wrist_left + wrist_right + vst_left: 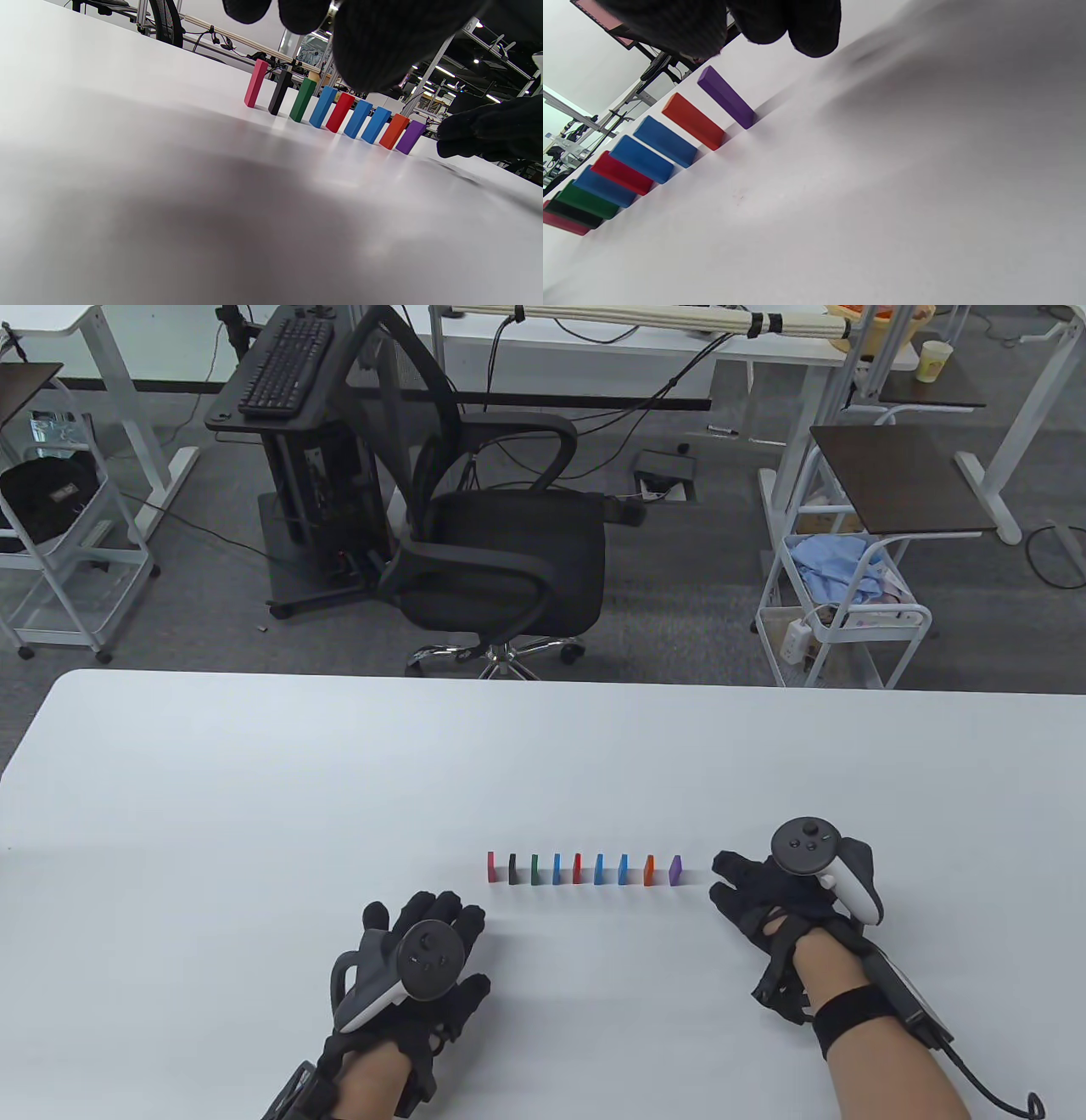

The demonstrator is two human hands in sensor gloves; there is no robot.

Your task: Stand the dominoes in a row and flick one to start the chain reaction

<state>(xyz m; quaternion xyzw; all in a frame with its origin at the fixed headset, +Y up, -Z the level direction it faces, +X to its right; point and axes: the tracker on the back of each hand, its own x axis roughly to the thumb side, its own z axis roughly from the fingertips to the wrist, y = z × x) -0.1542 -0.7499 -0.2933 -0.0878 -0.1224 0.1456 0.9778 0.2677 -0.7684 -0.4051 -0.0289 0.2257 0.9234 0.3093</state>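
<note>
Several dominoes stand upright in a straight row on the white table (254, 780): a pink domino (491, 866) at the left end, then black, green, blue, red, two blue, orange, and a purple domino (675, 869) at the right end. My right hand (742, 891) lies just right of the purple domino (726, 97), a small gap away, its fingers loosely curled and holding nothing. My left hand (424, 929) rests flat on the table below the row's left end, fingers straight, apart from the pink domino (256, 83).
A black office chair (501, 551) stands beyond the table's far edge. A white trolley (836, 611) with cloth sits at the back right, a keyboard stand (288, 407) at the back left. The table holds only the row and my hands.
</note>
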